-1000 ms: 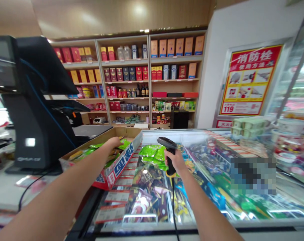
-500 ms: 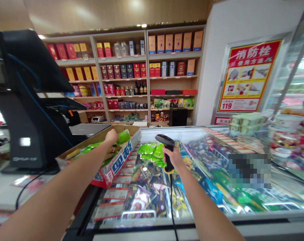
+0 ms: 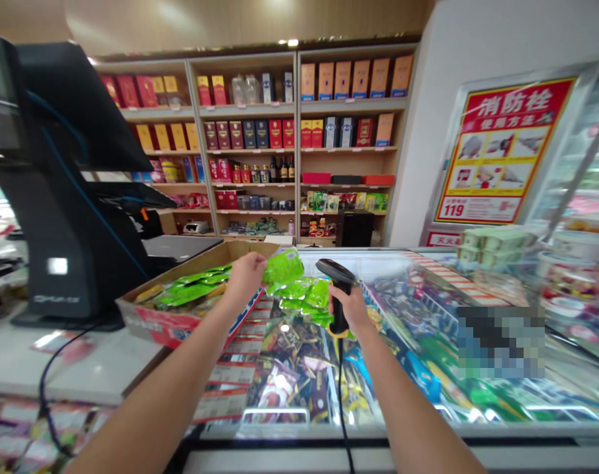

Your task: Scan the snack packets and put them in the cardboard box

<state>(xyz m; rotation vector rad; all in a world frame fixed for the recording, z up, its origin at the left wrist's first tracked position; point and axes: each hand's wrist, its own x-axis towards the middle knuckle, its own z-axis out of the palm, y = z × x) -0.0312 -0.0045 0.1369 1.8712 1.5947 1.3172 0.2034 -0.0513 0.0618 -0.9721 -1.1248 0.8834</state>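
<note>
Pinched in my left hand is a green snack packet, held up just right of a cardboard box. More green packets lie inside that box, which has a red and white outer side. My right hand is wrapped round the handle of a black barcode scanner, its head tilted toward the left. A cable hangs from the handle's yellow-edged base. Between my hands, several green packets lie in a pile on the freezer's glass top.
Frozen goods in wrappers show through the glass. A black checkout terminal stands at the left on a white counter. Egg cartons and stacked tubs are on the right. Shelves of boxed goods line the back wall.
My left hand has come out of the box and moved right with a green packet. My right hand keeps the scanner in nearly the same place. The view has shifted slightly.
</note>
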